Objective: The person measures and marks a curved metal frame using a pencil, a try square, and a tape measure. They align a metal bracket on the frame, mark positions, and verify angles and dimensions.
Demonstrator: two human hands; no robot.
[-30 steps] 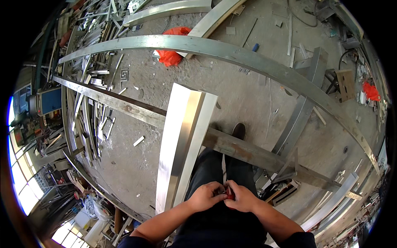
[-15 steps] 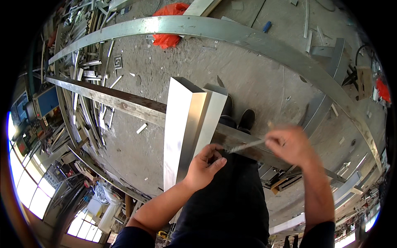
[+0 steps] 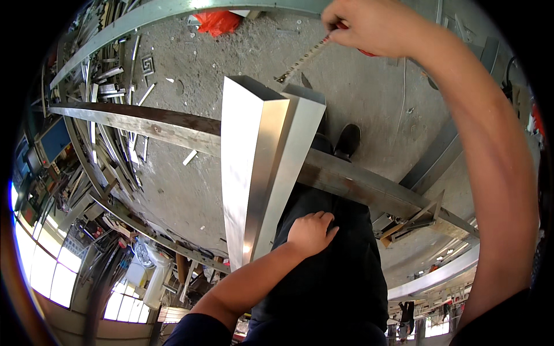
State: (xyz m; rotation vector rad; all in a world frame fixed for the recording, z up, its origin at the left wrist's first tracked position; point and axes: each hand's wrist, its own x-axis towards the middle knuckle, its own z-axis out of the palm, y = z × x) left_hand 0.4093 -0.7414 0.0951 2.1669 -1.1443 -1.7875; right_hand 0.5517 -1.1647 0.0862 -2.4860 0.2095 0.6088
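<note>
Above a shiny metal channel (image 3: 262, 167), your right hand (image 3: 375, 26) pinches a tape measure (image 3: 303, 60) while your left hand (image 3: 311, 232) rests at the channel's near end.

Your right hand is closed on the red tape case at the top of the view, its blade slanting down to the channel's far end. Your left hand sits loosely curled, fingers bent, beside the channel's near edge and against your dark trousers; whether it grips the tape's tip cannot be told. That channel lies across a rusty steel beam (image 3: 138, 124) over the concrete floor (image 3: 375, 92), with a black shoe (image 3: 348, 140) just beyond.
</note>
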